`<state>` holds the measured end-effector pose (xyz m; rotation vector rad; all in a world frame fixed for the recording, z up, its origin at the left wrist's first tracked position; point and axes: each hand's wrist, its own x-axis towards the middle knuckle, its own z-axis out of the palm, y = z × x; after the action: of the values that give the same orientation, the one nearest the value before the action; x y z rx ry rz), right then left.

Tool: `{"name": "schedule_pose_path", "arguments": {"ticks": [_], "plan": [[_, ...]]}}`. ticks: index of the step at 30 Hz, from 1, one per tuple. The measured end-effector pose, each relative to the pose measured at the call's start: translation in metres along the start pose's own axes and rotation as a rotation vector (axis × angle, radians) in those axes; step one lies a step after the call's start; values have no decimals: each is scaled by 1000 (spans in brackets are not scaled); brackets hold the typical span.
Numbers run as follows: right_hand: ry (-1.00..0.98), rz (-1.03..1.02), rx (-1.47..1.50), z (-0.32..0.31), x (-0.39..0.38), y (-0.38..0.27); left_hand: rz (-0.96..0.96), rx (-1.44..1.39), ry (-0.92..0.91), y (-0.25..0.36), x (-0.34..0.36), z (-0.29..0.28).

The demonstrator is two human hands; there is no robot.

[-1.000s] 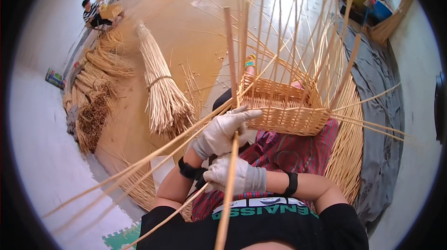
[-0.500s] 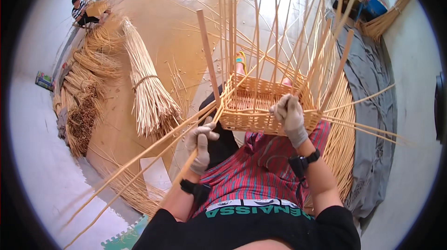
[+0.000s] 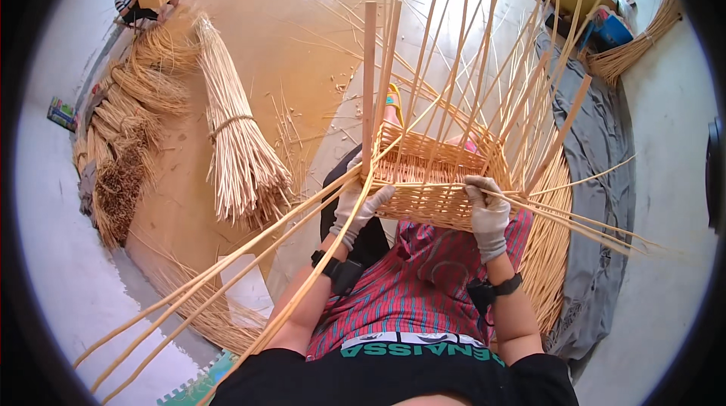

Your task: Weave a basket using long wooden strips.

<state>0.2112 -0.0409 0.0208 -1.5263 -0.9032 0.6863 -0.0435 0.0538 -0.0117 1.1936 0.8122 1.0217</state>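
Note:
A half-woven rectangular wicker basket (image 3: pixel 423 208) rests tilted on my lap, with tall thin stakes (image 3: pixel 454 58) rising from its walls. Flat wooden posts (image 3: pixel 369 80) stand at its corners. My gloved left hand (image 3: pixel 360 209) grips the near left corner, its thumb against the woven wall and the other fingers partly hidden behind rods. Long weaving rods (image 3: pixel 234 258) pass over that hand and stretch to the lower left. At the right end of the near rim, my gloved right hand (image 3: pixel 488 217) pinches the edge. Thinner rod ends (image 3: pixel 582 220) stick out beyond it.
A tied bundle of pale rods (image 3: pixel 238 141) lies on the floor at left, beside heaped darker bundles (image 3: pixel 121 149). More rods (image 3: pixel 550 247) lie at my right by a grey cloth (image 3: pixel 597 255). Someone (image 3: pixel 136 1) sits at the far left with another basket.
My left hand has let go of the rod it held and moved up to the basket's left corner. The right hand has shifted slightly right and lower, onto the rim. The basket has turned slightly.

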Motion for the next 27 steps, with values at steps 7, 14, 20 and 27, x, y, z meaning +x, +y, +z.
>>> {"name": "schedule_pose_path", "arguments": {"ticks": [7,14,20,27], "plan": [[-38,-272,97,15,-45,-71,14,0,115,-12,-2,6],[-458,-458,-93,77,81,-129,-30,35,184,-10,-2,10],[-183,-154,-496,143,140,-84,-50,16,298,-4,0,18],[-135,-466,128,86,59,-100,34,26,199,-6,2,9]]}}
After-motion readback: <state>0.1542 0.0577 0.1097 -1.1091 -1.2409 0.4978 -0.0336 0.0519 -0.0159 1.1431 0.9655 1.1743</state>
